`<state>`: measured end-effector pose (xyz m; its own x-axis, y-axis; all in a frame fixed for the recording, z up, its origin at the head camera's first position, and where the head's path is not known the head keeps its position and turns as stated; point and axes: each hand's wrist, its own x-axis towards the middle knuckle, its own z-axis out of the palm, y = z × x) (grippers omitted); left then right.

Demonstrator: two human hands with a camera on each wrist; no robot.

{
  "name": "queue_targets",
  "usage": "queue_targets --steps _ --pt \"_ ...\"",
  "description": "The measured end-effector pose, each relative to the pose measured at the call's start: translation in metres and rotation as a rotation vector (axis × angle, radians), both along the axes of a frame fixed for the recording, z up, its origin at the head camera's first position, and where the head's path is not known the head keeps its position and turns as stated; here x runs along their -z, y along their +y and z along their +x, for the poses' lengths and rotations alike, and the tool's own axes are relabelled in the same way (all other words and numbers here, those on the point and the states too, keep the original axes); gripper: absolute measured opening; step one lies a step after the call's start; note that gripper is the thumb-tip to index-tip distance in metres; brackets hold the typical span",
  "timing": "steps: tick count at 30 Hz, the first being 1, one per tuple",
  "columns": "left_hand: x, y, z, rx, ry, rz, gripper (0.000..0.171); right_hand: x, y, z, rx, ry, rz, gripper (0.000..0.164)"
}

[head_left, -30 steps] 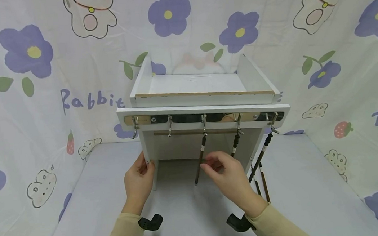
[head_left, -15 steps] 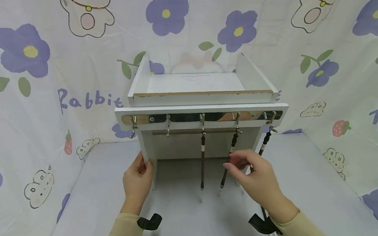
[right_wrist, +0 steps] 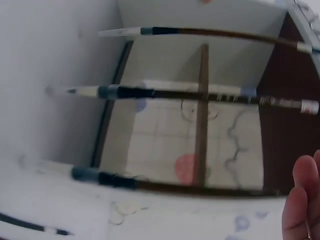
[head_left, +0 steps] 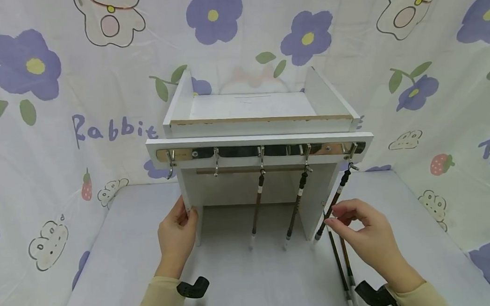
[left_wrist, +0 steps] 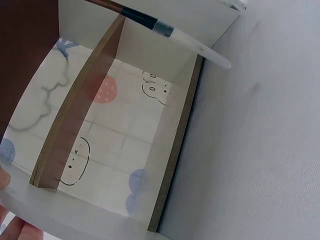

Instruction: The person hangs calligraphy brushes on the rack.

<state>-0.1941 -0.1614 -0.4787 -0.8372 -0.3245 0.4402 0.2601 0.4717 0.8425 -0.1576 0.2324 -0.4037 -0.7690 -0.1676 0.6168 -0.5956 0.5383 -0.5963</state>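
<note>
My left hand point(head_left: 177, 236) grips the left side panel of a white wooden rack point(head_left: 261, 141). Three calligraphy brushes with clear tip caps hang tip-down from its metal hooks. The middle-hook brush point(head_left: 256, 206) and its neighbour point(head_left: 296, 206) hang apart from both hands. Next to the rightmost hanging brush point(head_left: 336, 196) is my right hand point(head_left: 370, 239), thumb and index finger loosely bent with a gap between their tips. In the right wrist view its fingertips point(right_wrist: 301, 200) overlap the end of that brush's visible handle; I cannot tell whether they touch it.
Two more brushes point(head_left: 337, 255) lie on the white table point(head_left: 253, 283) to the right, partly behind my right hand. The two left hooks point(head_left: 216, 161) bear nothing. A patterned cloth point(head_left: 238, 50) hangs behind the rack.
My right hand has moved rightward, from beside the middle-hook brush, past the second one, to the rightmost. The middle-hook brush has swung. My left hand keeps its grip on the panel.
</note>
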Motion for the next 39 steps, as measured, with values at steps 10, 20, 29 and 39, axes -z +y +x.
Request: queue_targets --steps 10,20,29,39 --pt "-0.001 -0.001 -0.001 -0.009 -0.014 -0.002 0.044 0.029 0.035 -0.016 0.177 -0.234 0.035 0.023" --pt "0.001 -0.003 -0.001 -0.006 -0.032 0.008 0.043 0.072 0.057 -0.051 0.243 -0.456 0.053 0.045" --pt "-0.001 0.000 -0.001 0.003 -0.026 0.045 0.042 0.111 0.070 -0.084 0.271 -0.777 -0.049 0.068" --pt "-0.001 0.002 0.000 -0.012 0.000 0.025 0.040 0.126 0.081 -0.100 0.300 -0.904 -0.001 0.074"
